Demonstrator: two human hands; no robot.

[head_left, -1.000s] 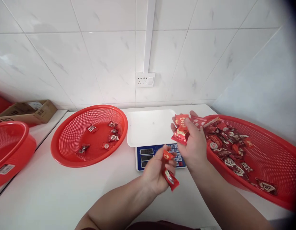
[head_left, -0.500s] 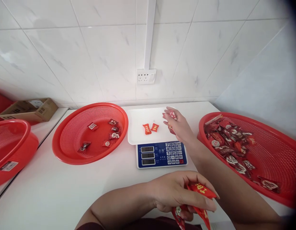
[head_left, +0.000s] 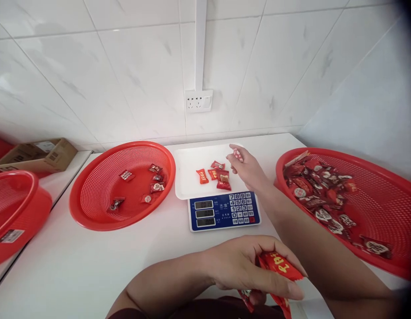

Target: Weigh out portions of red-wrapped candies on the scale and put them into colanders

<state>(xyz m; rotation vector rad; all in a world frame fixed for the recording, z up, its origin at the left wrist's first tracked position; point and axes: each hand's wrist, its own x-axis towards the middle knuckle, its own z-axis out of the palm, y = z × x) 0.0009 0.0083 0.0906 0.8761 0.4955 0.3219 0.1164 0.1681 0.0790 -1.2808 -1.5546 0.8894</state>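
Jutting from the clasping left hand (head_left: 247, 266), packets (head_left: 279, 264) could slip. Right hand (head_left: 248, 167) curls round candy (head_left: 238, 154); hasty release could scatter it.

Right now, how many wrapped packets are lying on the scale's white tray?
4: a left packet, then a cluster to its right: back packet, middle packet and front packet. The cluster is tight, so another could be hidden beneath.
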